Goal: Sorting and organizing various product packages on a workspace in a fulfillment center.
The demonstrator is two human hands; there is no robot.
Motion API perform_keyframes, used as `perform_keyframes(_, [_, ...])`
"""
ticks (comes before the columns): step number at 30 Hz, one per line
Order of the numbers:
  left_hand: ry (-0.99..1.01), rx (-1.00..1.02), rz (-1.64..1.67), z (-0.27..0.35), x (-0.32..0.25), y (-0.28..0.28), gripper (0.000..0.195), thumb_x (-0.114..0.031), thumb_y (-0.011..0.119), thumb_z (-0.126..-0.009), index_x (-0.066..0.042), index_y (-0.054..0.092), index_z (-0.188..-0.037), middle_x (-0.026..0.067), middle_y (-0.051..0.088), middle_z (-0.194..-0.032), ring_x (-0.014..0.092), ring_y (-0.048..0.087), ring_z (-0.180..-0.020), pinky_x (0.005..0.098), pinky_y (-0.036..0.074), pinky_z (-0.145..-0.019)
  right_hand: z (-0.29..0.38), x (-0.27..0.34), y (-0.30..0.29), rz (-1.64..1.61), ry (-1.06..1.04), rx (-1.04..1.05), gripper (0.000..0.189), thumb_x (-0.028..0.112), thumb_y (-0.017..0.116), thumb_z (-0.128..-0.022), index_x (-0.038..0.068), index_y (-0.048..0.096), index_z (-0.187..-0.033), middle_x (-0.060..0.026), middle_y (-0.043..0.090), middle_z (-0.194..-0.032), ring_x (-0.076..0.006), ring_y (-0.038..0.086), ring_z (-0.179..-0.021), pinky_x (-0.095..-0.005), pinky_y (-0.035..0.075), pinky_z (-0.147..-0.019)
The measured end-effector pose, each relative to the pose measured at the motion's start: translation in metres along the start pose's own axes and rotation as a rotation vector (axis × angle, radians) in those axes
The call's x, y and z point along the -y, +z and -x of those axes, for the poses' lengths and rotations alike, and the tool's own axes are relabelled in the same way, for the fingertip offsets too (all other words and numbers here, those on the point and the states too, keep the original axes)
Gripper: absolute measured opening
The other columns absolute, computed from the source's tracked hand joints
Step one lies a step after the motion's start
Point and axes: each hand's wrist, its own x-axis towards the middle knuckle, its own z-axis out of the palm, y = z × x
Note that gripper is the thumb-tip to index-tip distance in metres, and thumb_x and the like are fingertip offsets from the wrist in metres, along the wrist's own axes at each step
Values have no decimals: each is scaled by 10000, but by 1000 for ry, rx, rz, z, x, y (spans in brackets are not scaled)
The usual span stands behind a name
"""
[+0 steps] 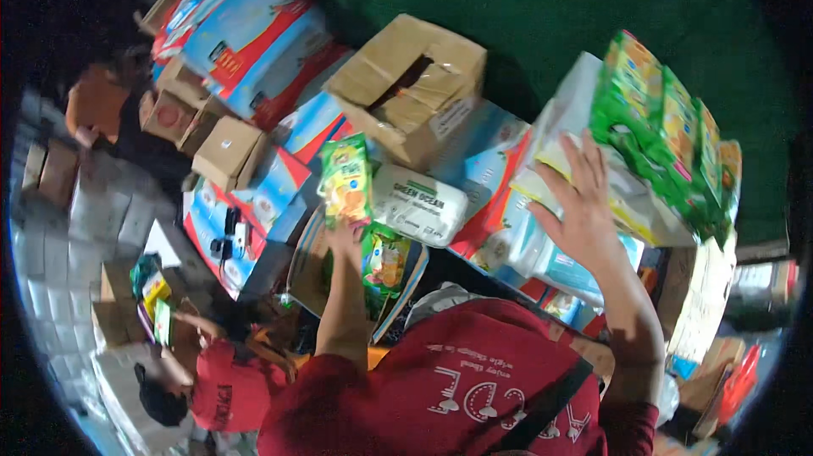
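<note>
My left hand [345, 237] grips the lower end of a green and yellow packet [346, 180] with fruit pictured on it. Below it an open cardboard carton [311, 253] holds similar green packets [386, 259]. A white plastic-wrapped pack [419, 205] with printed writing lies just right of the held packet. My right hand [575, 208] is spread, fingers apart, over the side of a white and yellow carton [565, 119]; whether it presses on it I cannot tell. Several green packets [667, 132] stand in a row along that carton. A pale blue pack [571, 268] lies under my right wrist.
A taped brown box [413, 75] rests on blue and red printed cartons [489, 145]. More such cartons [254, 43] are stacked at the upper left, near small brown boxes [228, 148]. A person in a red shirt [228, 386] holds packets at the lower left. Another person's arm [95, 103] shows farther off.
</note>
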Motion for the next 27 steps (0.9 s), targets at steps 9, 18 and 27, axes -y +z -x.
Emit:
perform_keyframes(9, [208,278,-205,125,-79,99,293,-73,547,-809,-57,429,-1076,78,540,-980,174,568,-836,293,484,-638,6,8,10,-107,-14,8,547,266,679,-650,105,482,-1133,-198,309,-1280,-414,279,-1186,-537,243,-959])
perform_keyframes(18, [410,596,-524,215,-140,219,133,-88,490,-833,-15,522,-940,30,524,-625,98,489,-488,230,379,-404,20,-23,-18,-895,304,-128,869,230,661,-735,54,66,-1343,-155,187,-1345,-242,203,-1252,-375,264,-977])
perform_keyframes(27, [704,1021,-907,240,-136,322,115,-122,545,-821,-11,576,-809,-39,527,-655,31,441,-568,180,344,-505,78,-29,-86,-1190,516,15,629,158,604,-779,53,260,-1295,-51,419,-1171,-112,444,-970,-237,387,-821])
